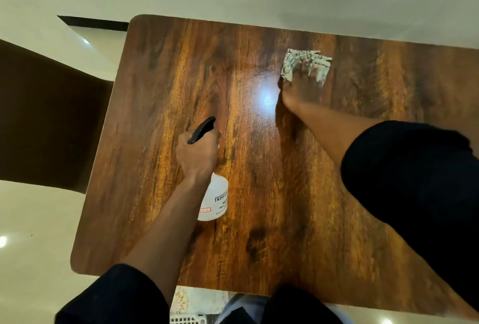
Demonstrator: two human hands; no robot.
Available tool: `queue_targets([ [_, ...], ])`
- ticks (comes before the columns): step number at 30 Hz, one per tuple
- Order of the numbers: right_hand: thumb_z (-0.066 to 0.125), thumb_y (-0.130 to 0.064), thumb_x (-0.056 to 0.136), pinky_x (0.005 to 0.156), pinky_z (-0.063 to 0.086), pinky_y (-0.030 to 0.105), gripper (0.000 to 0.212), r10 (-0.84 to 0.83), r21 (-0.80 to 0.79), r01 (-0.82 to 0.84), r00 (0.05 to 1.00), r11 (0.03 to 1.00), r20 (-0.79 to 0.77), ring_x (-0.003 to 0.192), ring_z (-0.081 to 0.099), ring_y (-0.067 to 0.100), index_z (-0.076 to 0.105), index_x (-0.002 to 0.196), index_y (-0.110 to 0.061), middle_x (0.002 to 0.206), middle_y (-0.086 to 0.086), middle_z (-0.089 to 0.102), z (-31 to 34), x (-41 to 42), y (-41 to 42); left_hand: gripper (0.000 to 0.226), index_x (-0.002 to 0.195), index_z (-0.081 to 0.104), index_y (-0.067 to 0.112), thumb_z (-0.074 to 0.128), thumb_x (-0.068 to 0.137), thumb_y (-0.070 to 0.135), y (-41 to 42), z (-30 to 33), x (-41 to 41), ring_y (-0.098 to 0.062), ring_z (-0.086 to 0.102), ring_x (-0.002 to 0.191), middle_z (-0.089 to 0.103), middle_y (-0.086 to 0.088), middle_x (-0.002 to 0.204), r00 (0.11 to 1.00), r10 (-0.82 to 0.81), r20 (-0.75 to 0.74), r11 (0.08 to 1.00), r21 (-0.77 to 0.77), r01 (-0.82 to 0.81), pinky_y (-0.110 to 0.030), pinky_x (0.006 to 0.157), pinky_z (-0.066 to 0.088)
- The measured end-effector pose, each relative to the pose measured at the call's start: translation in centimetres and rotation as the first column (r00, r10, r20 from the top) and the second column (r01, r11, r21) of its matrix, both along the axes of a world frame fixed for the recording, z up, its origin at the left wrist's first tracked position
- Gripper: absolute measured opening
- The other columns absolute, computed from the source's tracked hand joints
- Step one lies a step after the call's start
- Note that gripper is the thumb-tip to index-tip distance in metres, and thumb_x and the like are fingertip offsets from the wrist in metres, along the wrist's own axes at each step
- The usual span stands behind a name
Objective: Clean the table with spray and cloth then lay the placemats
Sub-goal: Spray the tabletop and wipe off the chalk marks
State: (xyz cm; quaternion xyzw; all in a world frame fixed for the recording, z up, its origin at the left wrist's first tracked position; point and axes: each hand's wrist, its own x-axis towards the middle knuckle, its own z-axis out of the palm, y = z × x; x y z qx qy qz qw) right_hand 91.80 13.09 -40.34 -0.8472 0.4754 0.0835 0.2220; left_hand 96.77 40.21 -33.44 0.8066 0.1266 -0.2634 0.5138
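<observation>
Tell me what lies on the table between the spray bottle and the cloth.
Nothing: in the head view the table between the spray bottle and the cloth is bare wood, with only a bright light reflection.

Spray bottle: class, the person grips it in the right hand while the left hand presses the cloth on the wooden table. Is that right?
Not quite. The head view shows the spray bottle gripped by the left hand; the right hand presses the cloth on the wooden table.

White spray bottle (215,198) held tilted over wooden table (259,194); grey cloth (305,63) flat on it.
</observation>
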Motion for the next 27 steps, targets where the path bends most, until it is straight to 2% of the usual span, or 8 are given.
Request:
queue_targets([
  [6, 0.042, -0.035, 0.104, 0.123, 0.022, 0.053, 0.061, 0.327, -0.007, -0.330, 0.934, 0.944, 0.142, 0.155, 0.022, 0.035, 0.028, 0.161, -0.018, 0.168, 0.008, 0.028, 0.9, 8.8, 8.1, 0.063, 0.103, 0.076, 0.002, 0.071, 0.061, 0.049, 0.8, -0.7, 2.0, -0.019, 0.057, 0.060, 0.073, -0.006, 0.076, 1.000, 0.009, -0.030, 1.000, 0.015, -0.009, -0.033, 0.057, 0.043],
  [9, 0.040, -0.047, 0.102, 0.123, 0.025, 0.051, 0.061, 0.692, 0.051, -0.695, 0.719, 0.717, 0.065, 0.154, 0.027, 0.029, 0.034, 0.158, -0.024, 0.165, 0.004, 0.035, -2.0, 11.2, 14.5, 0.067, 0.107, 0.076, 0.001, 0.072, 0.059, 0.047, 1.4, -0.5, 2.6, -0.021, 0.059, 0.060, 0.076, -0.007, 0.080, 0.998, 0.054, -0.022, 0.998, 0.015, -0.053, -0.030, 0.054, 0.042],
  [11, 0.034, -0.056, 0.101, 0.123, 0.026, 0.048, 0.058, 0.781, 0.157, -0.782, 0.620, 0.604, 0.083, 0.153, 0.030, 0.024, 0.043, 0.153, -0.030, 0.161, 0.002, 0.042, -4.2, 11.4, 17.7, 0.067, 0.114, 0.075, 0.003, 0.075, 0.061, 0.044, 2.2, -0.4, 2.9, -0.018, 0.062, 0.059, 0.079, -0.008, 0.085, 0.996, 0.084, -0.017, 0.996, 0.019, -0.084, -0.028, 0.054, 0.043],
  [14, 0.032, -0.055, 0.106, 0.126, 0.005, 0.039, 0.062, 0.821, 0.101, -0.841, 0.540, 0.531, 0.186, 0.158, 0.010, 0.016, 0.024, 0.162, -0.030, 0.171, -0.005, 0.017, -1.8, 11.4, 17.8, 0.060, 0.111, 0.076, 0.001, 0.075, 0.066, 0.040, 3.4, -0.6, 3.0, -0.012, 0.058, 0.052, 0.077, -0.004, 0.075, 0.995, 0.096, -0.026, 0.995, 0.019, -0.096, -0.028, 0.055, 0.042],
  [16, 0.036, -0.043, 0.108, 0.126, 0.000, 0.044, 0.063, 0.795, 0.061, -0.818, 0.570, 0.571, 0.205, 0.159, 0.000, 0.017, 0.012, 0.165, -0.026, 0.173, -0.006, 0.006, -0.3, 11.2, 16.1, 0.048, 0.096, 0.077, -0.002, 0.072, 0.067, 0.036, 3.9, -0.7, 2.8, -0.016, 0.052, 0.052, 0.071, -0.004, 0.067, 0.996, 0.085, -0.029, 0.996, 0.020, -0.084, -0.035, 0.059, 0.041],
  [19, 0.038, -0.037, 0.106, 0.128, 0.009, 0.052, 0.065, 0.642, 0.041, -0.662, 0.738, 0.749, 0.208, 0.159, 0.004, 0.020, 0.015, 0.165, -0.025, 0.172, -0.003, 0.010, -0.2, 8.2, 11.7, 0.025, 0.070, 0.073, 0.004, 0.069, 0.071, 0.029, 4.0, -0.6, 1.9, -0.017, 0.047, 0.049, 0.065, -0.004, 0.062, 0.998, 0.052, -0.026, 0.998, 0.029, -0.051, -0.038, 0.061, 0.039],
  [23, 0.040, -0.033, 0.109, 0.129, 0.009, 0.048, 0.063, 0.400, 0.016, -0.409, 0.900, 0.912, 0.173, 0.159, 0.000, 0.020, 0.014, 0.165, -0.023, 0.172, -0.004, 0.005, 0.7, 1.3, 6.7, 0.029, 0.084, 0.077, 0.004, 0.069, 0.074, 0.030, 4.3, -0.6, 0.7, -0.013, 0.051, 0.049, 0.067, -0.002, 0.064, 0.998, 0.044, -0.051, 0.999, 0.017, -0.043, -0.032, 0.058, 0.039],
  [27, 0.040, -0.029, 0.109, 0.128, 0.013, 0.046, 0.058, 0.046, 0.042, -0.053, 0.987, 0.998, 0.154, 0.159, 0.004, 0.016, 0.021, 0.164, -0.026, 0.172, -0.008, 0.010, 1.0, -5.8, 4.8, 0.029, 0.081, 0.077, 0.004, 0.069, 0.074, 0.031, 4.4, -0.5, -1.1, -0.016, 0.047, 0.049, 0.066, -0.003, 0.063, 0.999, -0.002, -0.054, 1.000, -0.019, 0.001, -0.031, 0.056, 0.036],
])
